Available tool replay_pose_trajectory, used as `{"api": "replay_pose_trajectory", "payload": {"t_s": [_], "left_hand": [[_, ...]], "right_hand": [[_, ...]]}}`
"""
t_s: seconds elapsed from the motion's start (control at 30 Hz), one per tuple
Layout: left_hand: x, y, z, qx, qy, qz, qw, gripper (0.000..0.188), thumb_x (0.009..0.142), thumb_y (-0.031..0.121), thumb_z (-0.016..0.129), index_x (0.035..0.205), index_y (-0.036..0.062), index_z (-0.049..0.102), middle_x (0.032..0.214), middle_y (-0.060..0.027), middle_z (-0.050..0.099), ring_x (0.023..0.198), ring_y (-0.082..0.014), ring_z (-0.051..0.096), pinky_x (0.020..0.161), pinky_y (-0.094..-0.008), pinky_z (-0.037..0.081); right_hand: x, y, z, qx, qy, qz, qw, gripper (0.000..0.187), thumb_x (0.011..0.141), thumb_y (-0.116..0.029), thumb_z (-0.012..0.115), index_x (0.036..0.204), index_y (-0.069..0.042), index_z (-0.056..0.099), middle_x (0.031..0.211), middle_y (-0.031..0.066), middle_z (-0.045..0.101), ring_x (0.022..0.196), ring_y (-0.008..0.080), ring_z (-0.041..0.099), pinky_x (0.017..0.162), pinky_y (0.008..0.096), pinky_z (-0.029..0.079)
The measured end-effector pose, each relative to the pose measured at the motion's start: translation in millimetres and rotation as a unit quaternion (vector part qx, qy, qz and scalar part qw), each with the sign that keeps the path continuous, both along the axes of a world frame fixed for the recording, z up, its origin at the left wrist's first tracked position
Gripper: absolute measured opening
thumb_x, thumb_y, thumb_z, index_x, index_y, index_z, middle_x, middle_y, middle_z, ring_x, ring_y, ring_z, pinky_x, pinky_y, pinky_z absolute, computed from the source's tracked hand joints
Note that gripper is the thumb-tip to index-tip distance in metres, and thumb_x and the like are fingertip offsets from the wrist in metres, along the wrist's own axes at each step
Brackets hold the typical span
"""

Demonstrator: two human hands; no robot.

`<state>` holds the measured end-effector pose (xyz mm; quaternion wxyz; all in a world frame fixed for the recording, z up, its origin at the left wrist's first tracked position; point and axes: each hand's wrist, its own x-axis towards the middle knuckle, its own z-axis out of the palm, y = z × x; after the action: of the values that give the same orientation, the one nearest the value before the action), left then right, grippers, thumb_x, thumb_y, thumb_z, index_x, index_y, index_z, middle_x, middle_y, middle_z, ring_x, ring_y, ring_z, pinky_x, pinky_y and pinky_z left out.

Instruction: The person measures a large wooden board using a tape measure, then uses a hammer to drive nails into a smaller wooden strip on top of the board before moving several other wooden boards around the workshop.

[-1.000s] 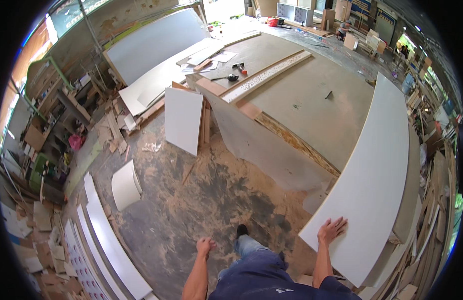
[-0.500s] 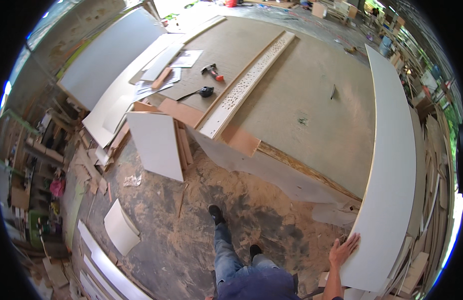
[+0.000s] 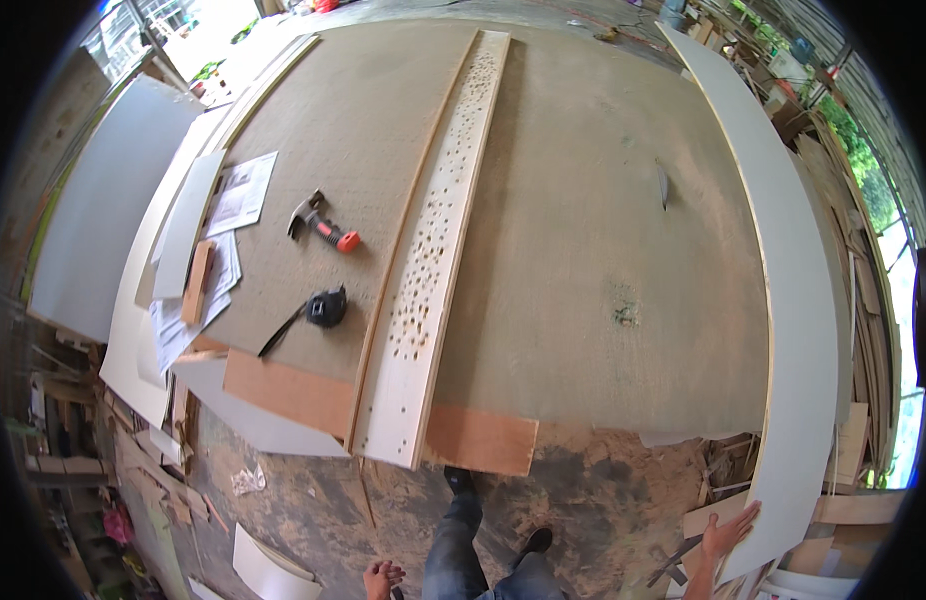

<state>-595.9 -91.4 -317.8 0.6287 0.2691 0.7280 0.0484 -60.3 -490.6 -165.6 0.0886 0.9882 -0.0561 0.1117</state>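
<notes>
On the right, a long white panel (image 3: 798, 330) stands leaning along the edge of the large work table (image 3: 583, 250). My right hand (image 3: 725, 533) rests against the panel's near lower edge, fingers stretched out and thumb apart, not wrapped round it. Low in the picture, my left hand (image 3: 383, 578) hangs in front of my body, loosely bent, with nothing visible in it. Nearest above it is the end of a long white board (image 3: 423, 300) full of drilled holes, lying lengthwise on the table.
A hammer (image 3: 323, 222) and a black tape measure (image 3: 326, 307) lie left on the table, beside paper sheets (image 3: 245, 190) and a small wood block (image 3: 197, 283). Another white panel (image 3: 113, 210) leans far left. Wood offcuts (image 3: 853, 300) are stacked at right; sawdust covers the floor (image 3: 603, 480).
The view has shifted closer over the table, so the hammer, tape measure and drilled board look larger. My left hand has come into view. My right hand stays at the panel's near end.
</notes>
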Motion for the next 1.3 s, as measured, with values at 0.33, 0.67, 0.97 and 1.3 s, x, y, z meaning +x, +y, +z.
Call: {"api": "replay_pose_trajectory", "payload": {"t_s": [0.33, 0.67, 0.97, 1.3], "left_hand": [[78.5, 65.8, -8.4, -0.078, -0.015, -0.13, 0.988, 0.027, 0.094, 0.014, 0.048, 0.111, -0.0067, 0.051, 0.087, -0.0189, 0.065, 0.074, -0.0302, 0.068, 0.064, -0.037, 0.055], [184.2, 52.3, 7.4, 0.073, -0.111, -0.217, 0.967, 0.022, 0.089, 0.014, 0.059, 0.093, -0.0075, 0.059, 0.08, -0.0141, 0.064, 0.067, -0.0254, 0.067, 0.059, -0.0332, 0.053], [279.5, -104.7, 52.4, 0.184, -0.169, -0.179, 0.952, 0.031, 0.091, 0.026, 0.062, 0.084, -0.0041, 0.061, 0.076, -0.0081, 0.061, 0.066, -0.0164, 0.062, 0.059, -0.0307, 0.052], [470.3, -417.8, 156.7, 0.252, -0.363, -0.426, 0.789, 0.056, 0.09, 0.018, 0.058, 0.136, -0.0064, 0.038, 0.135, -0.0248, 0.047, 0.122, -0.033, 0.05, 0.099, -0.0353, 0.04]], "right_hand": [[0.0, 8.9, 3.8, 0.049, 0.063, -0.068, 0.994, 0.101, 0.073, -0.025, 0.069, 0.15, -0.005, 0.005, 0.156, 0.0138, 0.011, 0.143, 0.031, 0.014, 0.114, 0.0478, 0.016], [34.9, -47.8, 42.5, 0.239, -0.001, 0.057, 0.969, 0.034, 0.077, -0.017, 0.068, 0.106, 0.0, 0.061, 0.11, 0.0159, 0.059, 0.101, 0.0318, 0.055, 0.088, 0.0412, 0.044], [123.8, -180.7, 25.3, 0.279, -0.024, 0.118, 0.953, 0.022, 0.081, -0.015, 0.069, 0.074, 0.0, 0.054, 0.083, 0.0104, 0.056, 0.072, 0.0269, 0.055, 0.067, 0.0375, 0.046], [146.7, -388.6, 10.8, 0.139, -0.024, -0.019, 0.99, 0.06, 0.091, -0.041, 0.054, 0.137, -0.006, 0.037, 0.146, 0.0137, 0.033, 0.134, 0.0317, 0.031, 0.106, 0.0495, 0.029]]}}
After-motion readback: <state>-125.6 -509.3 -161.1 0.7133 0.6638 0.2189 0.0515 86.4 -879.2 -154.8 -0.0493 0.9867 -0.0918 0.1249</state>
